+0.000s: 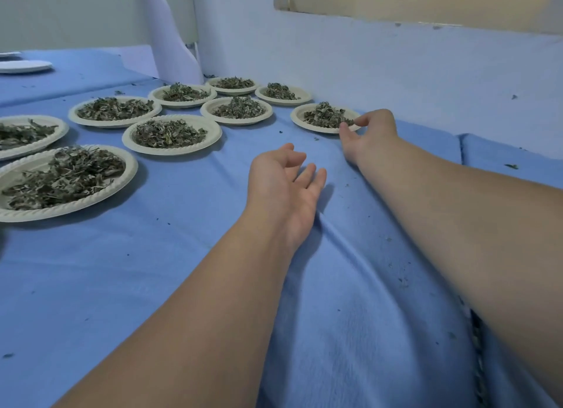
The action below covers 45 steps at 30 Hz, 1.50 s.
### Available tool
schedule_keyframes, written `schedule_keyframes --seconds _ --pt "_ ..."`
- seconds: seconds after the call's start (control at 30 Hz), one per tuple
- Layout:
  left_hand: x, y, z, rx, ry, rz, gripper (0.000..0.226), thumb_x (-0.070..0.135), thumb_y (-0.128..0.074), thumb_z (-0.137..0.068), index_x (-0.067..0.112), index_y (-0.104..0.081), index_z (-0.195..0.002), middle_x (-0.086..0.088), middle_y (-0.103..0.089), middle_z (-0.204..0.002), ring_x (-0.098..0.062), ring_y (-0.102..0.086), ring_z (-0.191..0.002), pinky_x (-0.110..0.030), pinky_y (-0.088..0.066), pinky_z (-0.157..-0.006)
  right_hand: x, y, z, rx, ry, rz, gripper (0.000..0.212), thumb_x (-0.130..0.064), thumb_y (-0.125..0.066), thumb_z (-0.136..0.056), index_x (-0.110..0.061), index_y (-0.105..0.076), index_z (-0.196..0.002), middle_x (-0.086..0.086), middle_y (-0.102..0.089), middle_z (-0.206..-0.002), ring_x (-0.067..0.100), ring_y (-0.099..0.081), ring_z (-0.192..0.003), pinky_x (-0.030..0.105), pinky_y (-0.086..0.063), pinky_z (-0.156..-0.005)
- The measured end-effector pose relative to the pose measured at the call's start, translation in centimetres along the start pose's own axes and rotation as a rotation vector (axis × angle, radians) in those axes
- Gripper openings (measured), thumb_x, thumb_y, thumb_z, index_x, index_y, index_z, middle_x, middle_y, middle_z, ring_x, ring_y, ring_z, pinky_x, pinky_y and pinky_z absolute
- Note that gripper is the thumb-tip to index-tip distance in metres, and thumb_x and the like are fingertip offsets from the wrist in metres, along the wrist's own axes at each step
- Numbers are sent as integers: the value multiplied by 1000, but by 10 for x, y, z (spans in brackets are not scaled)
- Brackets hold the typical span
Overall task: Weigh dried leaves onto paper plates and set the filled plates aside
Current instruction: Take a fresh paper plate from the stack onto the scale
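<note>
Several white paper plates heaped with dried green leaves stand in rows on the blue cloth [152, 270]. The plate furthest right [300, 118] holds a leaf pile [326, 115]. My right hand [370, 136] reaches out to it, thumb and forefinger pinching its near right rim. My left hand [285, 183] lies on the cloth a little nearer to me, fingers relaxed and palm turned inward, holding nothing. The nearest filled plate [18, 214] sits at the left edge.
Empty white plates [24, 66] lie at the far left. A cloth-covered wall [396, 72] rises behind the plates, with a raised padded ledge [502, 151] at the right. Leaf crumbs dot the wrinkled cloth.
</note>
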<state>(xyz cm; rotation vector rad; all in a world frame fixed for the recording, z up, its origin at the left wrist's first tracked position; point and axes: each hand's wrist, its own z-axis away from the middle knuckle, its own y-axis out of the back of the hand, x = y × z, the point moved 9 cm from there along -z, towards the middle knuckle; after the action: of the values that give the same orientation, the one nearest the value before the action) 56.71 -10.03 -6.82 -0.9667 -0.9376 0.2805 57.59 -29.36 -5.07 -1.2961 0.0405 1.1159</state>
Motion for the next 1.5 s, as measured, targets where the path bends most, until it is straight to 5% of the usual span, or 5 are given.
schedule_keyframes --seconds 0.2,0.33,0.6,1.07,1.5 --pt "0 1 0 2 26 96 41 -3 -41 -97 3 -55 -135 -24 -47 -147 -43 -44 -142 -49 -46 -111 -14 -8 -10 13 300 648 38 -2 -48 -91 -4 -51 -129 12 -65 -104 16 -56 -63 18 -50 -49" --pt "1 3 -1 0 31 185 45 -4 -35 -102 4 -52 -143 -24 -44 -152 -42 -44 -142 -48 -46 -109 1 -53 17 -264 896 1625 28 -14 -57 -80 -22 -67 -105 -4 -66 -105 16 -57 -92 21 -39 -69" --pt "-3 1 -3 -33 82 257 31 10 -40 -106 2 -60 -128 -26 -53 -144 -43 -54 -133 -48 -51 -105 47 -62 -11 -288 736 2264 47 -48 -42 -95 -24 -50 -135 6 -51 -140 33 -37 -133 48 -34 -100" --pt "-4 -6 -1 -93 125 333 30 10 -42 -105 6 -63 -126 -22 -59 -139 -38 -61 -127 -45 -53 -99 35 -63 -69 -33 592 2334 72 -61 -28 -80 -34 -39 -146 9 -33 -155 36 -30 -141 60 -21 -105" --pt "-3 -8 2 -118 136 469 29 10 -51 -98 2 -64 -123 -24 -64 -133 -40 -64 -123 -50 -50 -107 23 -60 -101 -303 507 2272 62 -50 -27 -99 -18 -34 -152 16 -15 -165 38 -10 -152 51 -23 -119"
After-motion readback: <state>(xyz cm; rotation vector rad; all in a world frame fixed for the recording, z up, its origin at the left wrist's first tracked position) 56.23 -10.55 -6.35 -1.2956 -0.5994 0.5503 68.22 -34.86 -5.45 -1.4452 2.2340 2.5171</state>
